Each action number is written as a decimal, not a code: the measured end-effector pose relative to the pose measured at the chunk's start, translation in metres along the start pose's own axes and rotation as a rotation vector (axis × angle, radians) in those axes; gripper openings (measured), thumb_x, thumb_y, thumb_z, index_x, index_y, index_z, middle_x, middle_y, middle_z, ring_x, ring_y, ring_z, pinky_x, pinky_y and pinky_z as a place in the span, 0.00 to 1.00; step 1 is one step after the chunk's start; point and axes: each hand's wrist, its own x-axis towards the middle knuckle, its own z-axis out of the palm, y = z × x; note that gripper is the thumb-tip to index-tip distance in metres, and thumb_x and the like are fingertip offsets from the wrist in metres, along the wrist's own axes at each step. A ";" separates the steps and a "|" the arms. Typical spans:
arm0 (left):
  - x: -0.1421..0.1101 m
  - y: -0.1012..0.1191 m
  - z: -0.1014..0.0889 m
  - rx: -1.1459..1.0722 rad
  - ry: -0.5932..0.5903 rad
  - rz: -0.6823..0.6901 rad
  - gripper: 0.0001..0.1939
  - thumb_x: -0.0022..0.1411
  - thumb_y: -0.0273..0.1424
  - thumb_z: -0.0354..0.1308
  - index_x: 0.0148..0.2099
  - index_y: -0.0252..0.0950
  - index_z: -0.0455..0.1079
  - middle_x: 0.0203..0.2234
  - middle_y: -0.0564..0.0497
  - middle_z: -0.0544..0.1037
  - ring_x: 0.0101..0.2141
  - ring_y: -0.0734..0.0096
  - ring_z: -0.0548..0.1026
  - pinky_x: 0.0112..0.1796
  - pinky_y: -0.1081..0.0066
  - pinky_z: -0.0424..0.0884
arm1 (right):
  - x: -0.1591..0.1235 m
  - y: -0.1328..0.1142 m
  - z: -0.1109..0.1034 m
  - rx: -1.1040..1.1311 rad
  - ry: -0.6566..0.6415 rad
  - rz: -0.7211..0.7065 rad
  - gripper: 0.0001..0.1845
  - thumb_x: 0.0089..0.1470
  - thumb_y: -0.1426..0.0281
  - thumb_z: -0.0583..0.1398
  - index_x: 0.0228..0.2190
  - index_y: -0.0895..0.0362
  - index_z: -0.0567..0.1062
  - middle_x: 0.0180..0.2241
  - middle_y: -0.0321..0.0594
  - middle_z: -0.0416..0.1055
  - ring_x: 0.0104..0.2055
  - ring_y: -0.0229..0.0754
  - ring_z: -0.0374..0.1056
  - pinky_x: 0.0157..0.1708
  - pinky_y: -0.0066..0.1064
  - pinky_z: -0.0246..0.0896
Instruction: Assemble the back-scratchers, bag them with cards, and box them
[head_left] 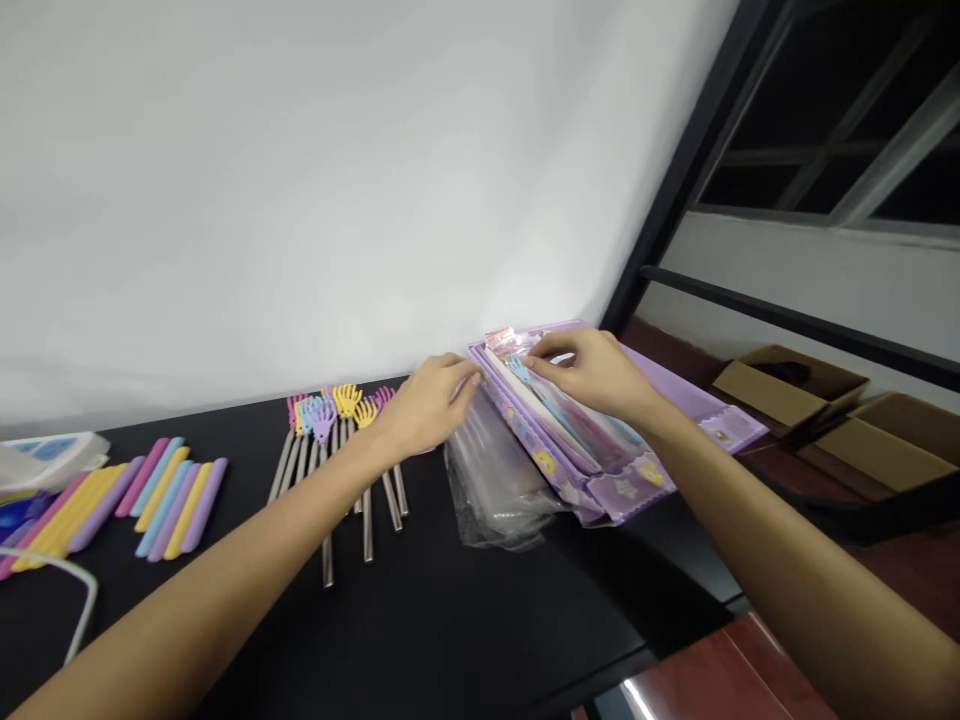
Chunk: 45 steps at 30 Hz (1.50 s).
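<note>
A purple display box (622, 490) lies on the black table (465, 620) against the white wall, filled with flat clear packets. My right hand (592, 375) reaches over the box, its fingers pinched on the top of a clear packet (525, 372) that holds a blue piece. My left hand (429, 405) rests at the box's left edge, fingers curled against the packets. Just left of it lie several metal rods with small coloured plastic hands (337, 410) on their ends.
A pile of empty clear bags (495, 490) lies in front of the box. Pastel plastic sleeves (176, 495) lie at the left, with a white cable (67, 580) near them. Open cardboard boxes (795, 385) stand on the floor at the right.
</note>
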 end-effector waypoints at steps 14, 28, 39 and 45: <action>-0.156 -0.050 -0.073 0.181 0.014 -0.191 0.17 0.73 0.36 0.47 0.54 0.38 0.73 0.49 0.44 0.75 0.54 0.55 0.69 0.57 0.52 0.66 | 0.006 -0.116 0.125 -0.189 -0.347 0.094 0.08 0.41 0.78 0.61 0.22 0.54 0.68 0.22 0.37 0.71 0.25 0.39 0.66 0.26 0.31 0.53; -0.187 -0.045 -0.054 0.284 -0.113 -0.320 0.27 0.73 0.49 0.42 0.68 0.49 0.63 0.70 0.45 0.55 0.70 0.38 0.45 0.65 0.36 0.46 | -0.014 -0.122 0.148 -0.256 -0.248 0.070 0.14 0.39 0.72 0.63 0.24 0.52 0.60 0.21 0.34 0.65 0.21 0.39 0.58 0.22 0.31 0.46; -0.186 -0.042 -0.054 0.069 -0.180 -0.428 0.30 0.73 0.51 0.39 0.72 0.51 0.55 0.74 0.47 0.41 0.71 0.38 0.33 0.65 0.36 0.49 | -0.019 -0.116 0.146 -0.116 -0.348 0.075 0.11 0.41 0.70 0.60 0.29 0.52 0.63 0.20 0.31 0.68 0.22 0.40 0.63 0.24 0.31 0.52; -0.185 -0.041 -0.051 0.050 -0.170 -0.456 0.32 0.72 0.52 0.41 0.73 0.46 0.53 0.74 0.46 0.41 0.71 0.40 0.33 0.65 0.37 0.49 | -0.022 -0.118 0.153 -0.015 -0.395 0.077 0.12 0.41 0.71 0.61 0.29 0.51 0.62 0.17 0.28 0.66 0.20 0.39 0.64 0.22 0.30 0.54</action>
